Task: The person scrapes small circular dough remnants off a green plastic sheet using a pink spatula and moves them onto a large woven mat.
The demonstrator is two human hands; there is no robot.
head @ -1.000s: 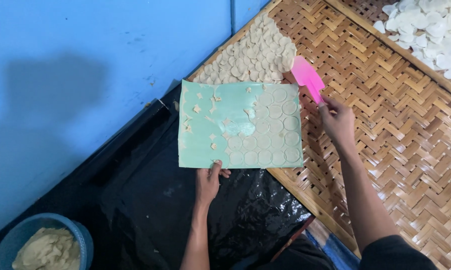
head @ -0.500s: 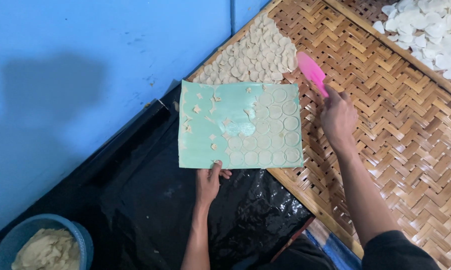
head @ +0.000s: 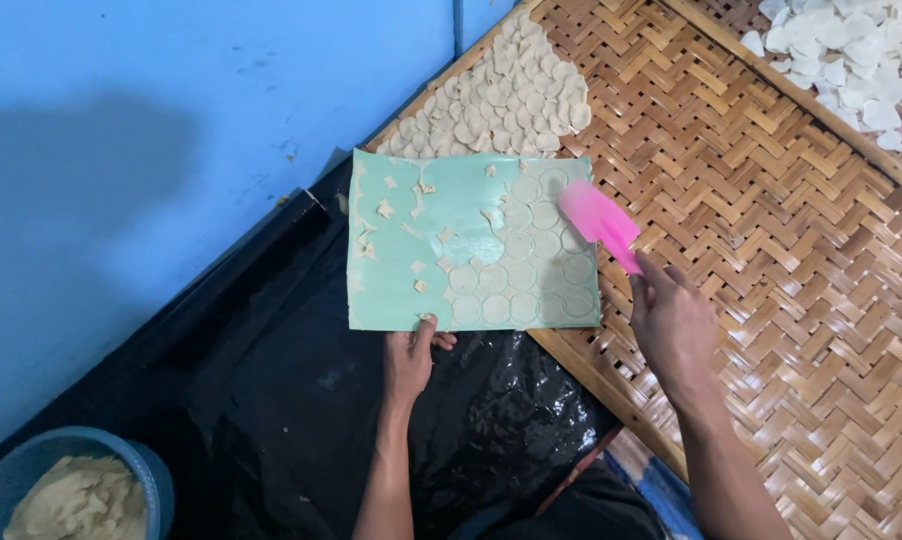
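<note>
- Below, the left hand point(head: 411, 362) pinches the near edge of a pale green sheet point(head: 441, 205), thumb on top, holding it level over black plastic film point(head: 301, 400).
- Round dough discs point(head: 521, 275) cover the sheet's right half; small scraps dot the left half.
- Right hand point(head: 673, 325) is closed around a pink scraper point(head: 601, 222), its blade resting at the sheet's right edge, over the discs.
- More discs point(head: 511, 95) lie heaped on the woven bamboo tray point(head: 771, 250) just beyond the sheet.
- A blue bowl of dough point(head: 71, 495) sits at lower left, well apart.
</note>
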